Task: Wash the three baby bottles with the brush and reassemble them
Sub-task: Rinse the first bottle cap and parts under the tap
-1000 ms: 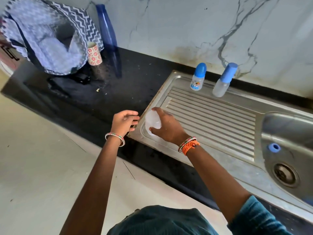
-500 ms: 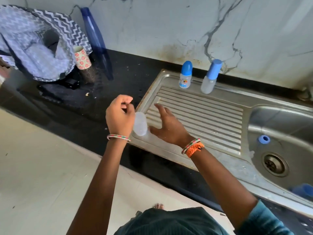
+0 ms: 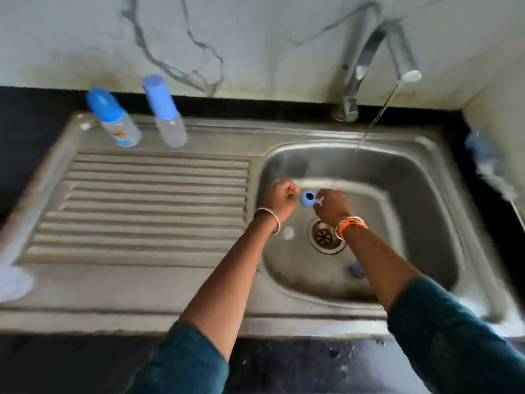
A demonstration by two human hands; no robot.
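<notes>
Over a stainless sink, with ribbed drainboard to the left and basin to the right. Behind the basin, a tap left running in a thin slanting stream: likely to splash anything raised into it.

At the back of the drainboard, two capped baby bottles, one printed and one plain, upright and close together, well apart from the hands. At the far left edge, a pale blur, probably the third bottle's body; too smeared to be sure. Risk there: a long way from its fittings, near the sink's front edge, easily knocked by a sleeve.

Low in the basin, left hand with fingers curled in; whether pinching something small, cannot tell. Right hand with fingertips closed on the blue screw ring, a clear teat-like piece showing at the pinch.

Directly beneath, an open drain. Main hazard: wet, slippery fingers letting a small clear part drop toward it. Also loose on the basin floor, a blue cap and a small white scrap, liable to be carried drainward by the running water.
</notes>
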